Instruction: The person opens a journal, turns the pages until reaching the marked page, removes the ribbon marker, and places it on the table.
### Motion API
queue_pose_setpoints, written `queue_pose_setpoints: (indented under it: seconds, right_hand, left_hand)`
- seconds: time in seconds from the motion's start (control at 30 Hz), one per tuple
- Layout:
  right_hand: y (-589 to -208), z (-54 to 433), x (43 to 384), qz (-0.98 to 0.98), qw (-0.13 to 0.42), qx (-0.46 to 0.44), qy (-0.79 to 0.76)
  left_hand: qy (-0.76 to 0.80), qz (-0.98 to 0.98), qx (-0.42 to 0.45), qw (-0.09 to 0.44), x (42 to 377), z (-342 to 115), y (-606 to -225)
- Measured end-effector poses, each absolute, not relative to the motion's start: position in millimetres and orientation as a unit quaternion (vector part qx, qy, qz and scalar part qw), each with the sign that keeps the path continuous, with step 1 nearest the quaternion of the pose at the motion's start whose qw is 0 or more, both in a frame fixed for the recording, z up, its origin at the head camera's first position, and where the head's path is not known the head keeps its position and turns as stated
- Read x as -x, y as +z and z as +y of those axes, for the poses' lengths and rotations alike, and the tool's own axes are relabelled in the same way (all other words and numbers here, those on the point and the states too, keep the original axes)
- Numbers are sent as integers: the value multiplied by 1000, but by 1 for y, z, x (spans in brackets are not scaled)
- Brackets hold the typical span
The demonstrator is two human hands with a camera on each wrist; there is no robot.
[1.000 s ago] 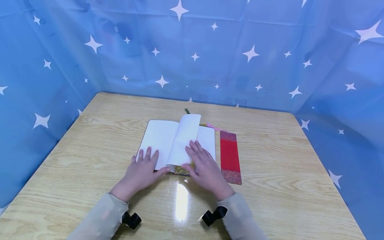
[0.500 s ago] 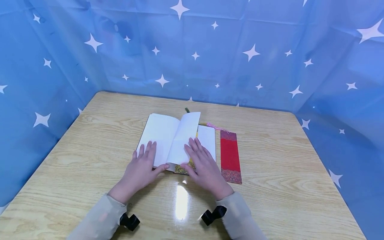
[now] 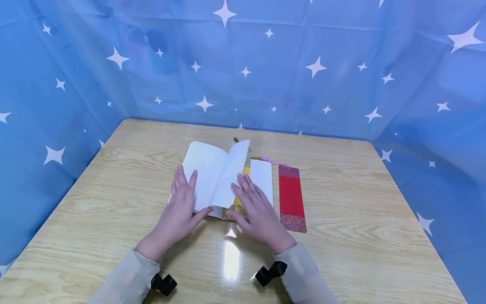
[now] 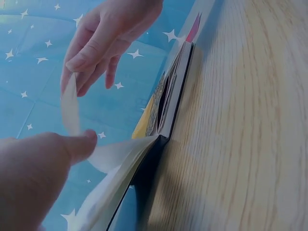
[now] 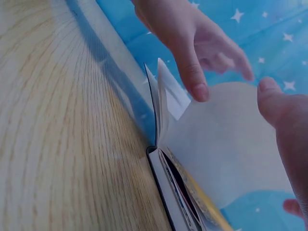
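Note:
An open book [image 3: 205,164] with blank white pages lies at the middle of the table. Its left half slopes up off the wood in both wrist views. Over the right half one loose page [image 3: 229,175] stands raised, and a yellow patterned bookmark [image 3: 237,204] lies partly under it. My left hand [image 3: 176,213] is at the lower left of the book, fingers straight and thumb stretched toward the fold. With fingers extended, my right hand [image 3: 260,213] touches the raised page's right side; in the left wrist view, the page edge [image 4: 70,103] meets its thumb.
A red bookmark [image 3: 291,196] with a pink tassel [image 3: 271,160] lies right of the book. A dark green tassel [image 3: 236,139] pokes out past the book's top edge. Behind the wooden table [image 3: 360,219] hangs a blue star-patterned cloth [image 3: 281,84].
The left half of the book has risen and my left hand has turned more upright. The raised page has tipped leftward, baring more of the yellow bookmark. My right hand has barely moved.

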State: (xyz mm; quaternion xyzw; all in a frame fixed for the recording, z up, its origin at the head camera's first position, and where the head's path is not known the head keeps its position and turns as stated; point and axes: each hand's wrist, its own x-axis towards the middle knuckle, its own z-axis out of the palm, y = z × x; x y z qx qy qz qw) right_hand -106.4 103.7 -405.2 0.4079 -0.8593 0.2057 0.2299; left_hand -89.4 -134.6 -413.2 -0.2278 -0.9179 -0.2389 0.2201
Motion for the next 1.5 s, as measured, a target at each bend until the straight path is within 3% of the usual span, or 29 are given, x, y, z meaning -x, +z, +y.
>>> queue_pose_setpoints:
  seconds: [0.17, 0.3, 0.9, 1.03, 1.3, 1.5]
  right_hand:
    - [-407, 103, 107, -854, 236, -415, 207]
    - [-407, 103, 107, -853, 240, -416, 204]
    - [-409, 106, 105, -875, 210, -386, 203]
    - [-409, 107, 106, -880, 209, -375, 201]
    - [-410, 108, 108, -889, 213, -345, 212]
    - [-410, 109, 110, -899, 217, -305, 226]
  left_hand:
    - [-233, -870, 277, 335, 95, -133, -414]
    - [-226, -856, 276, 374, 95, -132, -415]
    - [-188, -865, 261, 384, 93, -132, -419]
    - [-157, -896, 245, 335, 93, -136, -419]
    - [-141, -966, 199, 88, 92, -145, -425]
    - [-165, -968, 190, 11, 92, -149, -431]
